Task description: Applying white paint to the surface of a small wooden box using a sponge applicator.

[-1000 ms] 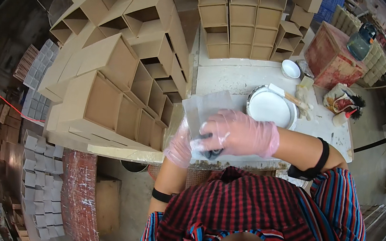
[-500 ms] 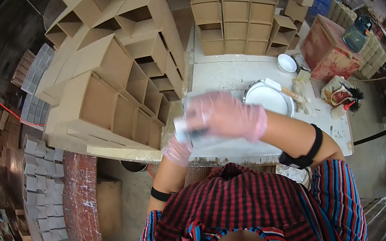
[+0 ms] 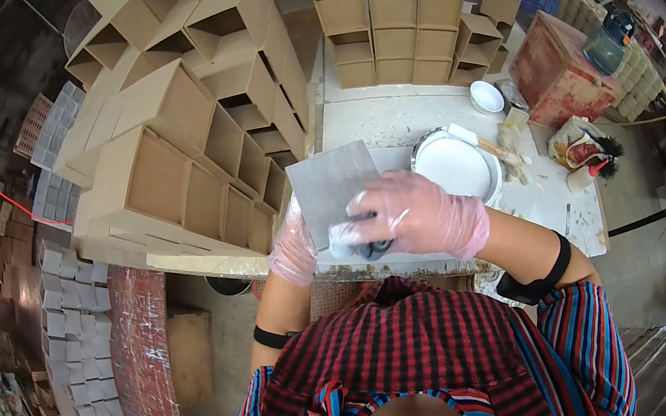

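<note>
My left hand [image 3: 293,252], in a thin pinkish glove, holds up a grey box [image 3: 332,181] of which one flat, square side shows. The left fingers are mostly hidden behind it. Over the box's near right corner, my gloved right hand [image 3: 413,211] is closed round a small tool with a pale bluish-white end [image 3: 348,239] and a dark part; its exact kind is unclear. Just beyond the right hand stands a round pan of white paint-like liquid [image 3: 456,167]. A flat brush [image 3: 487,144] with a wooden handle lies across its far rim.
Tall stacks of brown cardboard boxes [image 3: 160,175] rise left; more boxes [image 3: 394,42] stand at the back. On the white table [image 3: 362,123] are a white bowl [image 3: 485,97], a stained red crate [image 3: 561,70], a jug [image 3: 608,42] and a red-tipped bottle [image 3: 582,177]. Grey boxes [image 3: 78,325] sit lower left.
My right hand has moved right and slightly nearer, uncovering the grey box's flat side. The pale-ended tool has moved right with it. My left hand has shifted slightly left.
</note>
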